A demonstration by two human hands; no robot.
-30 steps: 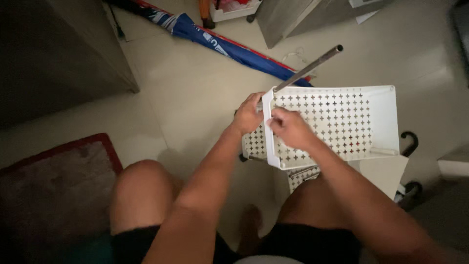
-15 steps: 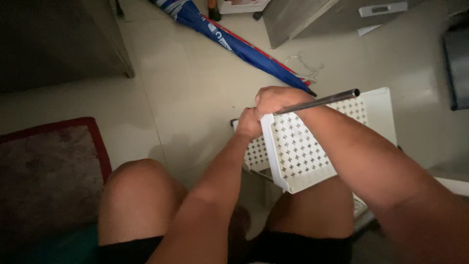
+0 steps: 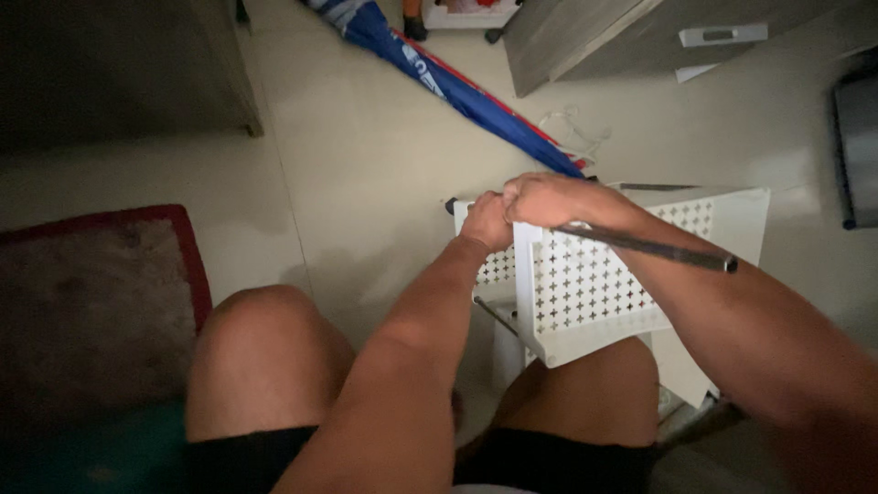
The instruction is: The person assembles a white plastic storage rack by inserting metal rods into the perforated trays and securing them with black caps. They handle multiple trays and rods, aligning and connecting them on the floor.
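Note:
A white plastic tray [image 3: 585, 293] with cross-shaped holes rests above my knees, tilted on its side. My right hand [image 3: 549, 198] is closed around the near end of a dark metal rod [image 3: 668, 249] at the tray's top left corner; the rod slants down to the right across my forearm. My left hand [image 3: 487, 222] grips the same corner of the tray from the left, touching my right hand. A second perforated white tray [image 3: 489, 270] shows behind and below the first.
A folded blue umbrella [image 3: 466, 87] lies on the pale tiled floor ahead. A dark red-edged mat [image 3: 91, 293] lies at left. Grey cabinets stand at upper left [image 3: 119, 64] and upper right [image 3: 585, 37]. A loose thin metal rod [image 3: 498, 316] pokes out under the tray.
The rod's far end has swung from pointing up-right to pointing down-right. My right hand moved from inside the tray to its top corner, fisted on the rod. The tray tilted more.

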